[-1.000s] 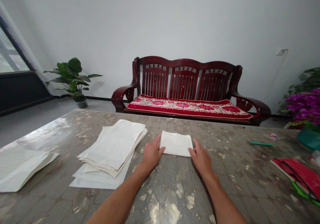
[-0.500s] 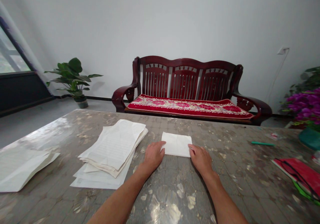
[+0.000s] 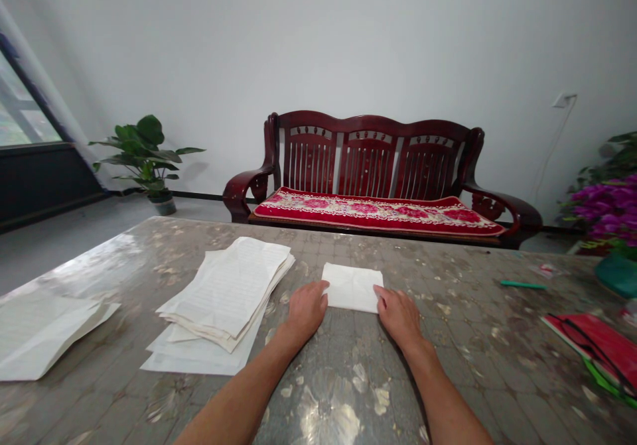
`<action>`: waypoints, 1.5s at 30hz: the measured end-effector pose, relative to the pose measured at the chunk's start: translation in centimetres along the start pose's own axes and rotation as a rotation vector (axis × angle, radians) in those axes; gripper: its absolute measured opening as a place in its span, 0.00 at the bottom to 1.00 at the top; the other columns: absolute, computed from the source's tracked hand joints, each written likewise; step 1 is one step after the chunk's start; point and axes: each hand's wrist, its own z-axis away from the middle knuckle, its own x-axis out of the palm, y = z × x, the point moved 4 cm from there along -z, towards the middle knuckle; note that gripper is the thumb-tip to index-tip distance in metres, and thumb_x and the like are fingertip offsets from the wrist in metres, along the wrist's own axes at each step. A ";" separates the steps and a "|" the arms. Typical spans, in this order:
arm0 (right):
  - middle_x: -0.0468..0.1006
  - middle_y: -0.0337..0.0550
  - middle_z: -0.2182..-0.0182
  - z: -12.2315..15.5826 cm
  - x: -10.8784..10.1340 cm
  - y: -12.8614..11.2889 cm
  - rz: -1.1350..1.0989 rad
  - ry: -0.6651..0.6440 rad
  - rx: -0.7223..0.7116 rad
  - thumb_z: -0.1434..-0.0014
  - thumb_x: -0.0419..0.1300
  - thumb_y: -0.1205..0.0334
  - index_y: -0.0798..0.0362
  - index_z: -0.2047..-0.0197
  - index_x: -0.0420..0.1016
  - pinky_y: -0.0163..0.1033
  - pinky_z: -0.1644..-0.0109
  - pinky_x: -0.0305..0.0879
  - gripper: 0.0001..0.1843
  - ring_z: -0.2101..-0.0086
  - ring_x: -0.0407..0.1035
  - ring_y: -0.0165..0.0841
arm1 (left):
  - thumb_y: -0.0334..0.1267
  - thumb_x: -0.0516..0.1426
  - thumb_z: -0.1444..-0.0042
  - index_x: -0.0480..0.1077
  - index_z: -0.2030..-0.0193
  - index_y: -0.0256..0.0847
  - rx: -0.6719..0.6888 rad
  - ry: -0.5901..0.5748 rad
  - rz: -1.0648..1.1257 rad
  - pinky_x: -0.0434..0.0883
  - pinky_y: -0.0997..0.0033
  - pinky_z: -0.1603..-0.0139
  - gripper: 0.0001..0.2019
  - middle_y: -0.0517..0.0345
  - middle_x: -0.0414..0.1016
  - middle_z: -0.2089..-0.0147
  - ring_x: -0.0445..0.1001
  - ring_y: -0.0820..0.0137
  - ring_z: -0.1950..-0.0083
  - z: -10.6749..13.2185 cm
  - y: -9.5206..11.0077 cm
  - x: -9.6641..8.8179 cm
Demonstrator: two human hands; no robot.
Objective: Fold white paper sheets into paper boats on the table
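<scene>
Left grip (image 3: pixel 307 311) and right grip (image 3: pixel 399 317) flat, open, touching opposite sides of folded white paper (image 3: pixel 352 288) on table (image 3: pixel 472 365); lined sheet stack (image 3: pixel 223 296) just left.

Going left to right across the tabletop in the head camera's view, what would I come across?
Loose paper sheets → stack of lined paper → left hand → folded white sheet → right hand → green pen → red folder
</scene>
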 end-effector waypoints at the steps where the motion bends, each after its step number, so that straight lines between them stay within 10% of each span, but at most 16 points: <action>1: 0.81 0.46 0.53 0.0 0.0 0.0 0.002 -0.002 -0.001 0.37 0.50 0.68 0.45 0.43 0.75 0.40 0.52 0.62 0.23 0.55 0.71 0.40 | 0.32 0.52 0.39 0.72 0.44 0.42 0.005 0.006 -0.005 0.69 0.62 0.44 0.17 0.50 0.79 0.48 0.76 0.60 0.47 0.0 0.0 0.0; 25: 0.82 0.48 0.57 -0.1 -0.4 -0.6 0.166 -0.047 0.027 0.31 0.48 0.62 0.47 0.43 0.74 0.39 0.55 0.61 0.18 0.57 0.75 0.37 | 0.32 0.49 0.36 0.73 0.46 0.44 -0.011 0.015 -0.270 0.68 0.57 0.50 0.16 0.45 0.75 0.53 0.72 0.54 0.50 -0.1 1.1 -0.7; 30: 0.82 0.47 0.56 0.0 -0.7 -0.8 0.174 -0.040 0.042 0.31 0.47 0.62 0.47 0.44 0.74 0.41 0.54 0.62 0.19 0.57 0.75 0.39 | 0.24 0.51 0.41 0.72 0.42 0.49 0.233 0.037 -0.138 0.64 0.54 0.40 0.24 0.49 0.67 0.38 0.64 0.55 0.38 -0.6 0.9 -0.3; 35: 0.81 0.47 0.54 0.0 -0.5 -0.8 0.197 -0.050 0.047 0.30 0.45 0.62 0.48 0.41 0.72 0.43 0.54 0.62 0.20 0.55 0.74 0.41 | 0.17 0.48 0.46 0.74 0.44 0.43 0.457 -0.067 0.059 0.62 0.63 0.36 0.28 0.51 0.73 0.43 0.66 0.64 0.40 -1.0 0.7 0.8; 45: 0.76 0.48 0.56 0.0 -0.9 -0.8 0.240 -0.009 0.095 0.31 0.49 0.59 0.44 0.42 0.71 0.43 0.54 0.61 0.19 0.56 0.71 0.41 | 0.29 0.51 0.38 0.70 0.47 0.42 0.263 -0.059 -0.051 0.64 0.60 0.40 0.14 0.52 0.70 0.46 0.66 0.62 0.44 -0.6 2.4 0.9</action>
